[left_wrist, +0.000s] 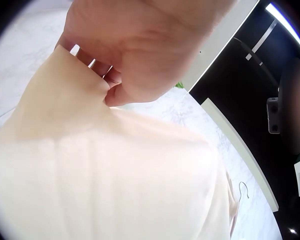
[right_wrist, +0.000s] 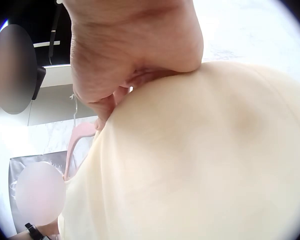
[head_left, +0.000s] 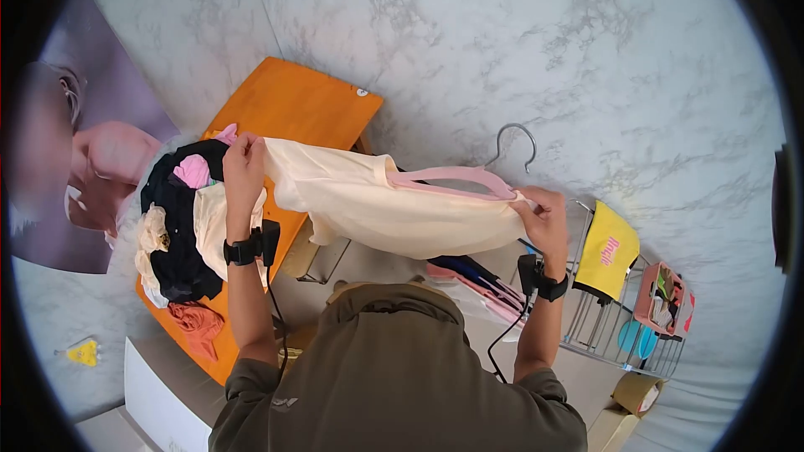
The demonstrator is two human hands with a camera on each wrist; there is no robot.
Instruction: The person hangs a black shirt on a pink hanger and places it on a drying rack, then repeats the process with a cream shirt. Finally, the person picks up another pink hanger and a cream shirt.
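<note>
A cream T-shirt (head_left: 410,218) is stretched sideways in front of the body. Its pink clothes hanger (head_left: 452,174) shows through the neck opening, with the metal hook (head_left: 533,146) standing up above. At the shirt's left end, my left hand (head_left: 244,174) pinches a corner of the cloth between thumb and fingers, as the left wrist view also shows. My right hand (head_left: 546,222) grips the shirt's other end, right by the tip of the hanger. In the right wrist view the cloth (right_wrist: 205,160) hides part of the hanger and some of my fingertips.
Left, an orange table (head_left: 293,105) bears a heap of black clothes (head_left: 176,247), with pink and cream pieces among them and a rust-coloured cloth (head_left: 198,326) in front. Right, a wire rack (head_left: 586,331) holds a yellow cloth (head_left: 610,247) and a pink basket (head_left: 650,305). More hangers (head_left: 494,289) lie below the shirt.
</note>
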